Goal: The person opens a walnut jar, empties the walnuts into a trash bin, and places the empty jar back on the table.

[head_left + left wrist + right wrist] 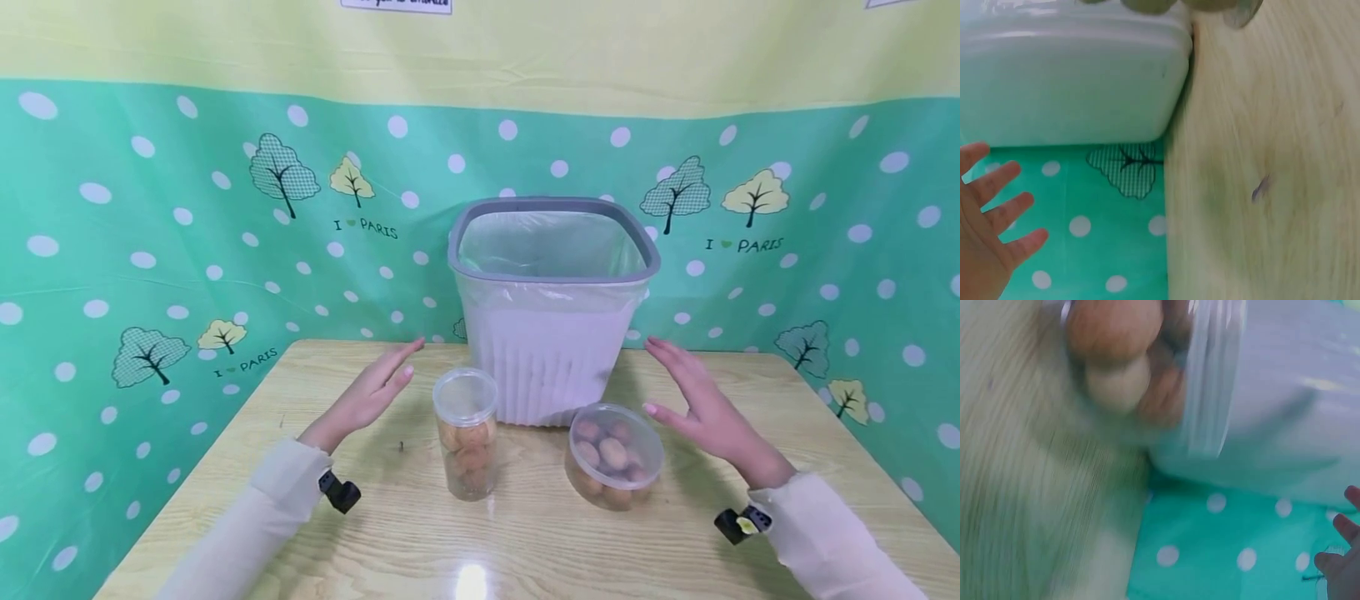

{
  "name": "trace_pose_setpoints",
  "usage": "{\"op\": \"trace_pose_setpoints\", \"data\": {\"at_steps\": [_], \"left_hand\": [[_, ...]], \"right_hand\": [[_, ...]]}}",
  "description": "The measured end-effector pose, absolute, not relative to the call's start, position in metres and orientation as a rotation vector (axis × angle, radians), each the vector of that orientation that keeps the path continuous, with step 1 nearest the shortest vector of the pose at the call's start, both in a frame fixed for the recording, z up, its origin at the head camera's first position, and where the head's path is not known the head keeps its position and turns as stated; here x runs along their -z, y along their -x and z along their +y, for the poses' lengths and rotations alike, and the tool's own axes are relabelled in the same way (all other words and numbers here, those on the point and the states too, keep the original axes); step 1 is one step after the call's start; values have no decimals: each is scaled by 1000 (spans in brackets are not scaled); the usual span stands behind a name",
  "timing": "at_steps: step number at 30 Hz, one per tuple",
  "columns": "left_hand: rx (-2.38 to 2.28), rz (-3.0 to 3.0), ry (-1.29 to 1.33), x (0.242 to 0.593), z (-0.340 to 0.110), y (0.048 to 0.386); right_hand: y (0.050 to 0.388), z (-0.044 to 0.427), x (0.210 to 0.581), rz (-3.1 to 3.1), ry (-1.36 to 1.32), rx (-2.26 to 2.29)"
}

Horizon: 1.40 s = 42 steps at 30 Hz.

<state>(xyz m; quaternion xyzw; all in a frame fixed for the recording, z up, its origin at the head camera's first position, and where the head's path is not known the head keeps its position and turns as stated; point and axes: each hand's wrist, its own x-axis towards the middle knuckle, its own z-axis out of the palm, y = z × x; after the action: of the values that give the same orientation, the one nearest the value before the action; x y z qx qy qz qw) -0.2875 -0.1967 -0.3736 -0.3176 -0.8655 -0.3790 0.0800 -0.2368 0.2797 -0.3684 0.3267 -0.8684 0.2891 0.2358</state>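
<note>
My left hand (369, 393) hovers over the table left of a tall clear jar (467, 437), its fingers straight and spread in the left wrist view. Round brown walnut-like pieces fill the lower part of that lidded jar. On the other side my right hand (701, 407), fingers extended, is just right of a low round tub (615, 457). Through the tub's translucent lid show several round brown things, perhaps walnuts. Neither hand touches anything. Behind both containers stands a white bin (551, 358) with a grey rim and a clear liner bag.
The wooden table (397, 542) carries the bin near its back edge. A green polka-dot cloth (225, 275) with printed trees hangs behind and at both sides. Each wrist wears a small black camera, one of them the left wrist camera (341, 492).
</note>
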Motion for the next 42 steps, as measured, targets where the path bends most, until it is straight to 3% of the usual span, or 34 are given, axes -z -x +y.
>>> {"op": "trace_pose_setpoints", "data": {"at_steps": [18,31,42], "left_hand": [[1481,-2509,944,390,-187,261],[1728,-2410,1147,400,-184,252],[2055,-2261,1279,418,-179,251]], "right_hand": [[209,226,356,-2308,-982,-922],[201,183,356,-2184,-1153,-1130],[196,146,354,-2249,-1144,-1271]]}}
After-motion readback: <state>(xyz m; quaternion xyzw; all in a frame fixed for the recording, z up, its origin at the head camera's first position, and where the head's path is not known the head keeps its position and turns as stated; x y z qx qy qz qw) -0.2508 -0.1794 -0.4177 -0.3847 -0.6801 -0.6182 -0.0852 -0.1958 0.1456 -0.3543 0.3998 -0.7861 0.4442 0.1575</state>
